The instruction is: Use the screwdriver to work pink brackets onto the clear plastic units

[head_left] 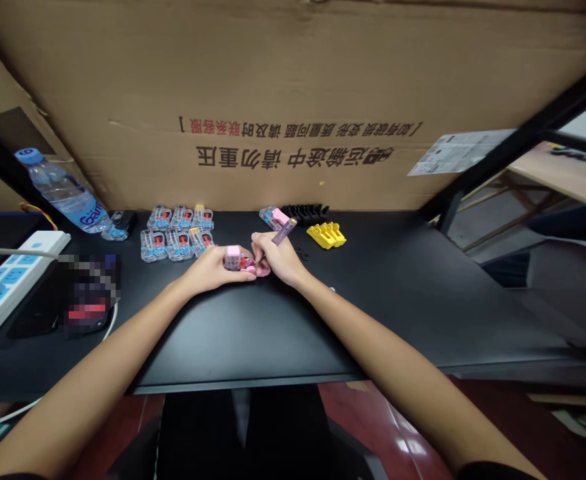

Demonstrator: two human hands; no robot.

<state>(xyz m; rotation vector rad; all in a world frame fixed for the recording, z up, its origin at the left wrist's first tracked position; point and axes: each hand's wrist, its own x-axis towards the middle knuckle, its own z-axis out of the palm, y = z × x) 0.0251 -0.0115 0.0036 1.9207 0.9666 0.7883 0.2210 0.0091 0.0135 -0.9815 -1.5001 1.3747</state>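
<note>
My left hand (213, 272) is closed around a small pink-and-clear plastic assembly (233, 259) with a red-orange part inside, held just above the black table. Pinched like a pen in my right hand (279, 259) is a slim dark pen-like tool (285, 231). Its upper end slants up and to the right, while its tip points down at the assembly's right end. My fingers hide the tip, so I cannot tell whether it touches. Beyond my right hand lies another clear-and-pink assembly (275, 218). Past my left hand, several clear assemblies (167, 245) with blue and red parts stand in two rows.
Black plastic parts (305, 213), yellow parts (327, 235) and small black rings (303, 253) lie right of centre. A cardboard wall (293, 80) closes off the back. At left are a water bottle (67, 193), a white power strip (20, 283) and a cable (113, 319).
</note>
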